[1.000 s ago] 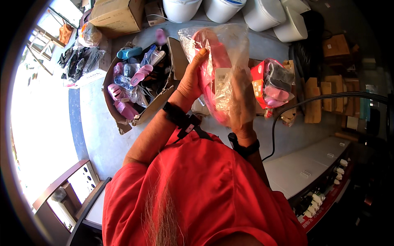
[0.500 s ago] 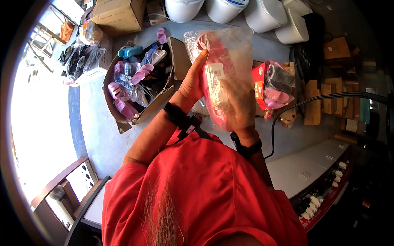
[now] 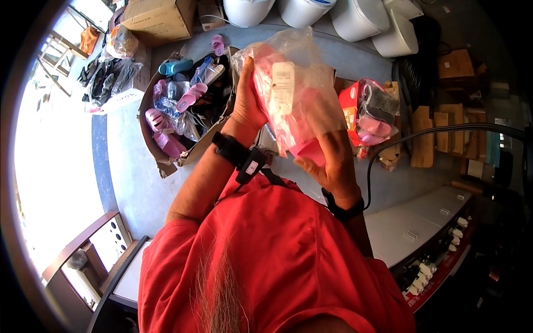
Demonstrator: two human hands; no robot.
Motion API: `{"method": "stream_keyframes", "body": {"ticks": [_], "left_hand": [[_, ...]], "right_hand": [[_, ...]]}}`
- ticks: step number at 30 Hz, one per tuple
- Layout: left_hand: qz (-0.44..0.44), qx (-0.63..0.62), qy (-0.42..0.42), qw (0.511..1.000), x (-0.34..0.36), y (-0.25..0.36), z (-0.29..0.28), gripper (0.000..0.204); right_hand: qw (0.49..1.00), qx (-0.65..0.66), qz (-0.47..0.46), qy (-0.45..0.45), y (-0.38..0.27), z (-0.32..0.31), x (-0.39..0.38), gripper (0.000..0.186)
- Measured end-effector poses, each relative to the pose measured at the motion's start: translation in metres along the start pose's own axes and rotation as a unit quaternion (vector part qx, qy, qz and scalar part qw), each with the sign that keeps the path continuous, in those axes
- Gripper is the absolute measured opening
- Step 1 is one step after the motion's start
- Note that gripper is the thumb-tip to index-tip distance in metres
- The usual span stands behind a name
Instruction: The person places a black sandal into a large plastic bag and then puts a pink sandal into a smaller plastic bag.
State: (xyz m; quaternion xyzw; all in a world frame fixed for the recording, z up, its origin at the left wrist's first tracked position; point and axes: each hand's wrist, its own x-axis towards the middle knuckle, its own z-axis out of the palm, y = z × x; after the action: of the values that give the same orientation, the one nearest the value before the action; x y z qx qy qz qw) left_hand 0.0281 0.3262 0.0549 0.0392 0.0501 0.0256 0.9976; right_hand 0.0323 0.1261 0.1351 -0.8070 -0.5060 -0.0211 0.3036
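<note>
Pink slippers in a clear plastic bag (image 3: 266, 77) are held up in front of my chest, with a white label (image 3: 283, 87) on the near side. My left hand (image 3: 247, 105) grips the bag's left edge, thumb pointing up along it. Around the lower right of the bag is my right hand (image 3: 333, 161), its thumb by the pink end of a slipper; the fingers are partly veiled by plastic and blurred. Behind and left sits an open cardboard box (image 3: 147, 116) full of wrapped sandals and slippers. A red box (image 3: 349, 105) with bagged grey and pink footwear stands to the right.
White buckets (image 3: 302, 12) line the back beside a closed carton (image 3: 157, 21). Bagged dark footwear (image 3: 108, 80) lies at the far left. A black cable (image 3: 427, 133) arcs across the right side, above a grey cabinet (image 3: 411, 222). Flattened cardboard (image 3: 423, 136) leans farther right.
The bagged slippers have tilted and shifted slightly left. My right hand has moved from across the label side to the bag's lower right, leaving the label in plain sight.
</note>
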Motion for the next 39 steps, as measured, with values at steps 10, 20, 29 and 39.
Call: {"method": "stream_keyframes", "body": {"ticks": [10, 20, 29, 39], "left_hand": [[-0.040, -0.083, -0.045, 0.995, 0.004, -0.001, -0.004, 0.079], [-0.086, -0.091, -0.061, 0.990, 0.003, -0.016, 0.002, 0.088], [-0.085, -0.096, -0.076, 0.989, 0.003, -0.019, 0.011, 0.089], [-0.026, -0.007, -0.003, 1.000, -0.002, -0.023, 0.022, 0.088]], "right_hand": [[0.997, -0.034, -0.068, 0.013, -0.004, 0.003, -0.011, 0.063], [0.994, 0.003, -0.049, 0.100, -0.011, 0.012, -0.014, 0.040], [0.991, 0.012, -0.025, 0.128, -0.012, 0.015, -0.017, 0.031], [0.985, -0.005, -0.053, 0.162, -0.014, 0.018, -0.010, 0.029]]}}
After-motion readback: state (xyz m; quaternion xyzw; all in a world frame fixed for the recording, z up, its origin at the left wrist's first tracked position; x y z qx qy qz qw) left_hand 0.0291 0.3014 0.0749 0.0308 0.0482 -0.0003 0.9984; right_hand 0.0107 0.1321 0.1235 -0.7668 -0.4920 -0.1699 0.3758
